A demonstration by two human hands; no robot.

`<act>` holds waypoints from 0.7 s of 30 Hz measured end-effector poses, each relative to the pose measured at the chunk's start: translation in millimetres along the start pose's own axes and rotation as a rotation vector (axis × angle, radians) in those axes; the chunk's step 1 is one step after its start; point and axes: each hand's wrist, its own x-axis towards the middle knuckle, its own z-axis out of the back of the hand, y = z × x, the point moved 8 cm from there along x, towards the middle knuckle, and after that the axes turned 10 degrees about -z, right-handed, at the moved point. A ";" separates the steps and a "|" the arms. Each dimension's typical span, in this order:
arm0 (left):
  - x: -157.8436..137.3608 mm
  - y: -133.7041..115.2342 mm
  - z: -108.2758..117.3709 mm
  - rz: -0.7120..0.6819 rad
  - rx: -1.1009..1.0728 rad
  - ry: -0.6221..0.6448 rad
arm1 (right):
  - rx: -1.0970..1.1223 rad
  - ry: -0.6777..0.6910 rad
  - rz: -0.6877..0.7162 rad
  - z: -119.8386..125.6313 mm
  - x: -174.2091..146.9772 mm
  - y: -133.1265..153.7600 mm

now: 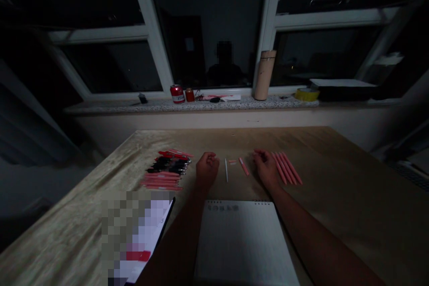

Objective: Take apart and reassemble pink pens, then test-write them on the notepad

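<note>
My left hand (207, 170) rests on the cloth with its fingers curled in, and nothing shows in it. It lies between a pile of pens (167, 170), pink, red and black, and a thin white pen refill (226, 170). My right hand (266, 167) lies beside a row of several pink pens (288, 168), its fingers loosely bent and apart, holding nothing that I can see. Between both hands are the refill, small pink pieces (232, 161) and a short pink pen barrel (243, 166).
A spiral notepad (244, 241) lies between my forearms, and a lit, partly blurred screen (150, 232) is at left. On the windowsill (127, 106) stand a red can (177, 94), a small jar (189, 94), a tan flask (264, 76) and yellow tape (306, 94).
</note>
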 end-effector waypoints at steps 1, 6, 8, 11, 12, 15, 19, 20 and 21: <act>0.3 0.2 0.1 0.003 -0.012 -0.003 | 0.007 -0.001 0.002 0.2 -0.2 0.6; -0.2 -0.4 1.1 0.050 -0.056 -0.019 | -0.007 0.003 0.052 -4.4 -6.1 10.6; -0.2 -0.6 1.6 0.066 -0.068 -0.031 | -0.022 0.023 0.057 -7.7 -6.9 11.6; 0.1 1.7 0.4 0.087 -0.113 -0.034 | -0.036 0.014 0.056 -7.6 -4.8 9.1; 0.1 2.8 -0.1 0.095 -0.125 -0.032 | -0.038 0.008 0.054 -6.9 -3.8 7.8; -0.4 5.4 -0.7 0.117 -0.114 -0.018 | -0.060 0.022 0.035 -7.4 -1.7 3.9; -1.1 2.2 -1.9 0.128 -0.029 0.030 | -0.173 0.085 0.024 -15.0 -3.2 2.5; -1.1 0.1 -1.9 0.124 -0.011 0.037 | -0.203 0.094 0.027 -16.7 -3.8 2.7; -1.0 -2.3 -1.7 0.117 0.001 0.039 | -0.226 0.098 0.032 -17.9 -4.3 2.9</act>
